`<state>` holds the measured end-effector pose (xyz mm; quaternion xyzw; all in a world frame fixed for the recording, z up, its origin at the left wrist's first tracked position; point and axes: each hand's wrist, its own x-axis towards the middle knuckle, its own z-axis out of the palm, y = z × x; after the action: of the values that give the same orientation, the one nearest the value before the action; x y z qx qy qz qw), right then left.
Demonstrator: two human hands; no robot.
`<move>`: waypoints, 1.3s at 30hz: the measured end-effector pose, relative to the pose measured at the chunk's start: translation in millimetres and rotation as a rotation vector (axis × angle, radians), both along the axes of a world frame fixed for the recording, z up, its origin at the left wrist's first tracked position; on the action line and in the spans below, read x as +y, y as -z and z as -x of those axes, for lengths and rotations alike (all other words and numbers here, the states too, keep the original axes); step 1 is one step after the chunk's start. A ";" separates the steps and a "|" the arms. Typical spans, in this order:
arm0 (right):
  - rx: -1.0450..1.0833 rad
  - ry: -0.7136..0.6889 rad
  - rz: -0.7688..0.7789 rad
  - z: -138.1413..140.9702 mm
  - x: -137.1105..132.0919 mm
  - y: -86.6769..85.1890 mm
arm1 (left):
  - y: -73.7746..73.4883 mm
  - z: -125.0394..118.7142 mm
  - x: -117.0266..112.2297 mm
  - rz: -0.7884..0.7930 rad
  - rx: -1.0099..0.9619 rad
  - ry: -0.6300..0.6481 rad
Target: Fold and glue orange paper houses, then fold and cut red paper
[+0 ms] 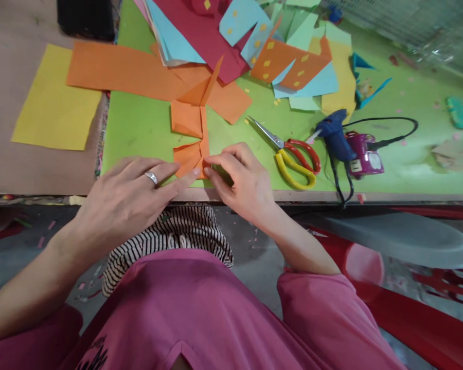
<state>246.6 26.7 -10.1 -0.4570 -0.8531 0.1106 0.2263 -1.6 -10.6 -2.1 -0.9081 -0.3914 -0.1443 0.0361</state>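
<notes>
Green tabletop (137, 126) has its front edge close to the work. From left: yellow sheet (56, 103); left hand (125, 190), fingers stretched, touching folded orange paper (187, 117) near this edge; right hand (245, 180), thumb and forefinger pinching the paper's right side; green gap; scissors (281, 144); glue gun (335, 132).

The scissors (281, 144) are set between the folded paper (185, 118) and the glue gun (337, 137). Paper sheets (204, 36) are piled behind.

Green tabletop (139, 131) around red-and-yellow scissors (280, 144)
Blue glue gun (337, 136) just right of them; folded orange paper (187, 118) to their left.
</notes>
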 end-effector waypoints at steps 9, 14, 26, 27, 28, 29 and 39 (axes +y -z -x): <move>-0.154 0.037 -0.198 1.3 -8.2 7.8 | -0.3 -12.3 2.4 -0.041 0.099 -0.031; -0.195 0.018 -0.251 0.6 -10.2 8.4 | -4.4 -13.6 -0.1 0.088 0.047 -0.073; -0.150 -0.099 -0.097 -10.9 -3.4 1.4 | -10.1 -23.0 0.8 0.019 0.106 -0.074; -0.156 -0.114 -0.084 -12.3 -2.6 0.1 | -9.1 -25.8 1.1 -0.016 0.077 -0.054; -0.164 -0.122 -0.079 -13.3 -2.2 -1.0 | -7.5 -28.7 1.3 -0.041 0.035 -0.028; -0.175 -0.126 -0.079 -13.9 -2.2 -1.8 | -5.4 -31.6 1.4 -0.051 -0.010 -0.005; -0.277 -0.134 -0.154 -12.0 -5.0 0.2 | 9.2 -48.8 -6.5 -0.164 -0.072 -0.018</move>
<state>258.5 21.6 -10.3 -0.3913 -0.9106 -0.0044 0.1330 47.2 -17.1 -11.3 -0.8927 -0.3877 -0.2080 0.0976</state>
